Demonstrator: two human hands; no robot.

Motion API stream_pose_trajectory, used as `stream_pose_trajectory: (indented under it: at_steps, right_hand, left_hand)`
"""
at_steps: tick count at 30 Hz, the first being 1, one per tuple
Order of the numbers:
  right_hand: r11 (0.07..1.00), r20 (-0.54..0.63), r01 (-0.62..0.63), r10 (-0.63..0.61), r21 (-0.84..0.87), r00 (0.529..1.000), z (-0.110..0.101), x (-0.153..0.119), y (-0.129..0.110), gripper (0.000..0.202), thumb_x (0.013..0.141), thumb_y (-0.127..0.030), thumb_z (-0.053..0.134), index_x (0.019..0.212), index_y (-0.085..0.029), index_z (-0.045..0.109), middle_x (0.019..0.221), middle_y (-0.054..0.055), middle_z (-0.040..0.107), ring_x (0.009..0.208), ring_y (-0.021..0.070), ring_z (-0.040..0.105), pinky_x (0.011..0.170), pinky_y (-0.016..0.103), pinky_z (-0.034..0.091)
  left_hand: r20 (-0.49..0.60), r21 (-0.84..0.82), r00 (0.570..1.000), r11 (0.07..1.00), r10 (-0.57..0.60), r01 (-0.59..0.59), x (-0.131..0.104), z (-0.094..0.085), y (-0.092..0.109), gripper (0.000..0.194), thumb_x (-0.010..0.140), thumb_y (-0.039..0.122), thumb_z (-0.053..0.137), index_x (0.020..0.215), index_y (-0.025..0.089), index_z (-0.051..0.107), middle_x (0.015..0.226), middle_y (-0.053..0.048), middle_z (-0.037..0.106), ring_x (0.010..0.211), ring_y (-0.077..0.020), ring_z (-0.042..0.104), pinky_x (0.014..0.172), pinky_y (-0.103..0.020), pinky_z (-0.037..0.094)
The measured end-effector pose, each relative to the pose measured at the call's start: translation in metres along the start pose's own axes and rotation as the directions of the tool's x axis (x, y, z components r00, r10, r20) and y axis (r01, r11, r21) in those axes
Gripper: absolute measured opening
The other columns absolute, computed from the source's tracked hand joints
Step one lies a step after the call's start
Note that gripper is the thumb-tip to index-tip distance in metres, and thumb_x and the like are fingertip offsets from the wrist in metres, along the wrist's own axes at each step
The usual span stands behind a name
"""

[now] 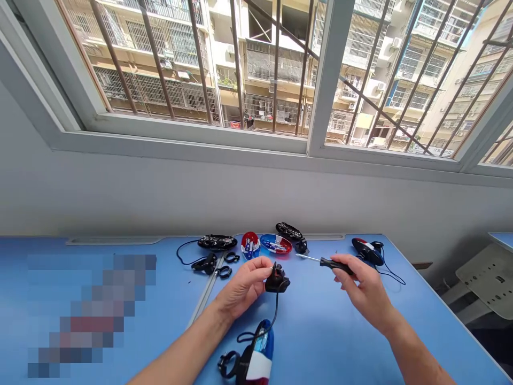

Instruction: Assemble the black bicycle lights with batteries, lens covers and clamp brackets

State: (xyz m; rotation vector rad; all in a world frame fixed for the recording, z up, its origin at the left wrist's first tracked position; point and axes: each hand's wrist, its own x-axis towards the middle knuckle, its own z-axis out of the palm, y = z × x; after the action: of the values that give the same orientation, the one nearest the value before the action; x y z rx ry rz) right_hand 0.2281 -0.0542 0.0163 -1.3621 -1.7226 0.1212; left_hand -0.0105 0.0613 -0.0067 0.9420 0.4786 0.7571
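My left hand pinches a small black switch unit above the blue table. A thin black cable runs from it down to a blue, white and red light housing with a black ring clamp, lying near the front edge. On the right, my right hand is closed around the black handle of a screwdriver. Its metal shaft points left toward the switch unit, with a gap between them. The fingertips of my left hand partly cover the switch unit.
Along the back lie black oval housings, two coloured shells and black ring clamps. Another cabled light rests at the right. A wall and barred window stand behind the table. A blurred patch covers the left.
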Motion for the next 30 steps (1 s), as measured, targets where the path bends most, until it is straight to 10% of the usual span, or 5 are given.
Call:
stream_pose_trajectory:
  at_steps: [6, 30]
  right_hand:
    - [0.941, 0.003, 0.337, -0.337, 0.015, 0.941, 0.001, -0.001, -0.013, 0.029, 0.093, -0.01, 0.051, 0.118, -0.023, 0.057, 0.094, 0.006, 0.071, 0.082, 0.0184, 0.067, 0.066, 0.029, 0.056]
    - [0.938, -0.016, 0.344, -0.345, -0.046, 0.938, 0.001, 0.0, -0.018, 0.028, 0.094, -0.012, 0.05, 0.117, -0.024, 0.058, 0.089, 0.006, 0.073, 0.077, 0.019, 0.068, 0.063, 0.03, 0.057]
  left_hand:
    - [0.056, -0.04, 0.998, 0.999, -0.013, 0.015, -0.002, 0.003, -0.001, 0.023, 0.066, 0.024, 0.084, 0.067, 0.014, 0.064, 0.074, -0.009, 0.073, 0.07, -0.0196, 0.066, 0.064, -0.028, 0.052]
    - [0.024, -0.026, 1.0, 1.0, -0.003, 0.004, -0.004, 0.007, 0.002, 0.024, 0.066, 0.025, 0.086, 0.068, 0.015, 0.064, 0.071, -0.005, 0.071, 0.069, -0.0186, 0.066, 0.065, -0.026, 0.052]
